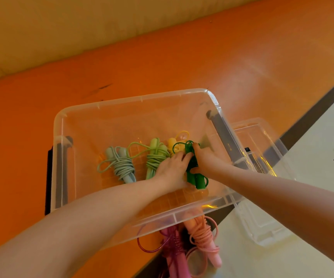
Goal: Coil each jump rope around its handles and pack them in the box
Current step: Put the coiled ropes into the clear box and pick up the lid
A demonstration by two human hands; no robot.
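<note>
A clear plastic box [122, 105] sits on the orange floor. Inside lie a coiled pale blue jump rope [122, 167], a coiled light green jump rope [155, 157] and a yellow jump rope [175, 142], mostly hidden by my hands. Both hands reach into the box at a coiled dark green jump rope [197, 178]. My right hand [207, 157] grips its upper part, fingers curled round the coil. My left hand [172, 169] presses against its left side, fingertips touching the rope. In front of the box lie a coiled purple jump rope [172, 245] and a coiled pink jump rope [205, 239].
The box's clear lid [262, 197] lies on the floor just right of the box. A tan padded wall [81, 27] runs along the back. A dark stripe and white floor area [312, 153] lie to the right.
</note>
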